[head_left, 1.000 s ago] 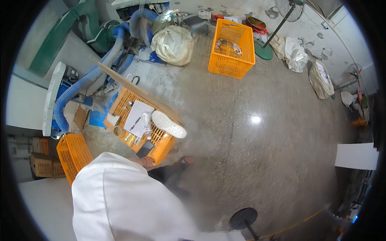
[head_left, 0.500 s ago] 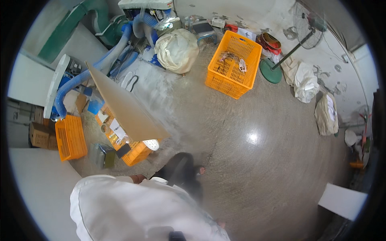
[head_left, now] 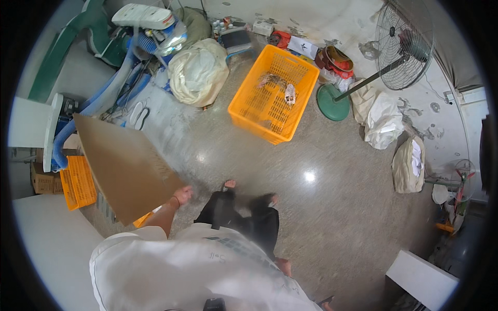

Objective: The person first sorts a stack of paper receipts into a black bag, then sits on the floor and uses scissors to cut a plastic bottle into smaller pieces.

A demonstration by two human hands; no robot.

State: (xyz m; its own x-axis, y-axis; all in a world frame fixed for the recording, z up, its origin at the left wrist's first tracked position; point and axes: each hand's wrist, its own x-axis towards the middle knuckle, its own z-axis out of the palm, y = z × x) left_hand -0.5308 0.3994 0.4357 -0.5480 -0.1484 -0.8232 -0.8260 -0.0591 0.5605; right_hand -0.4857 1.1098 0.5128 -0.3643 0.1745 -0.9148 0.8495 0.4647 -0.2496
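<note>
A large brown cardboard sheet [head_left: 122, 166] leans at a slant on my left, its broad face showing. My left hand [head_left: 182, 195] is at the sheet's near right corner, the forearm passing in front of its lower edge. The fingers are blurred, and I cannot tell whether they grip the cardboard. My right hand [head_left: 283, 266] shows only in part beside my white shirt, low by my right leg; its fingers are hidden. Under the sheet, a bit of an orange crate [head_left: 141, 221] peeks out; most of what stands there is covered.
Ahead stands an orange plastic crate [head_left: 284, 124] with a few small items inside. A pedestal fan [head_left: 333, 102] and white sacks [head_left: 384, 127] line the right wall. A cream sack [head_left: 199, 78] and blue hoses [head_left: 96, 103] are at the far left. A white panel [head_left: 423, 280] lies low right.
My view has shifted. My left hand has come forward to the cardboard sheet's corner. The sheet, seen nearly edge-on before, now shows its face and covers the small items and crate behind it.
</note>
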